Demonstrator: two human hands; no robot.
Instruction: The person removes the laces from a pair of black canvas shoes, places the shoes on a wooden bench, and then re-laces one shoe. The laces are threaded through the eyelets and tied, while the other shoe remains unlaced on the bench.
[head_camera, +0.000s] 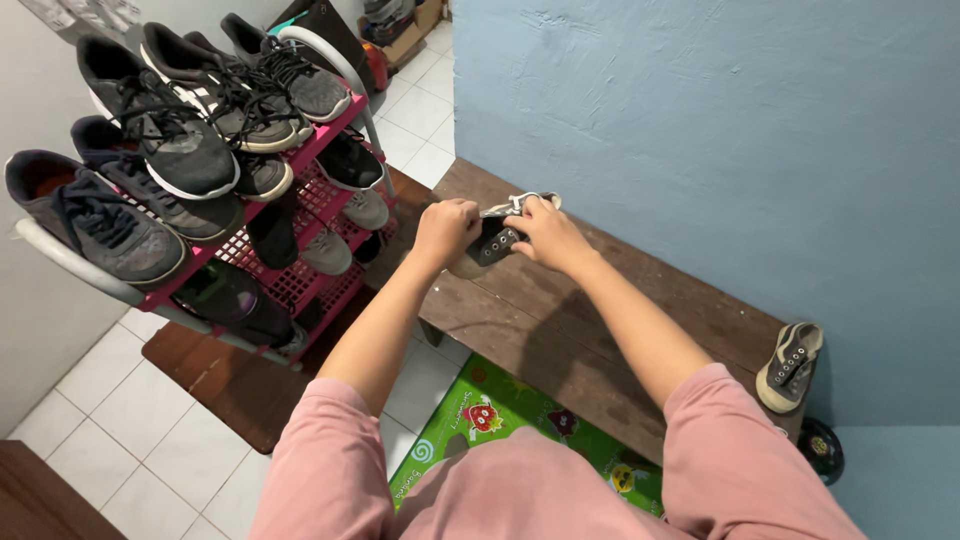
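A small dark canvas sneaker (492, 246) with a pale sole and white lace is held above a dark wooden bench (560, 330). My left hand (445, 231) grips its heel side. My right hand (547, 232) pinches the white lace near the tongue. Both arms reach forward from pink sleeves. A matching sneaker (790, 367) rests on the bench's right end, against the blue wall.
A pink shoe rack (300, 240) with grey tube legs stands at left, loaded with several dark sneakers. A green cartoon mat (500, 420) lies on the white tiled floor below the bench. A brown mat (230, 385) lies under the rack. A dark round object (822, 450) sits by the bench's right end.
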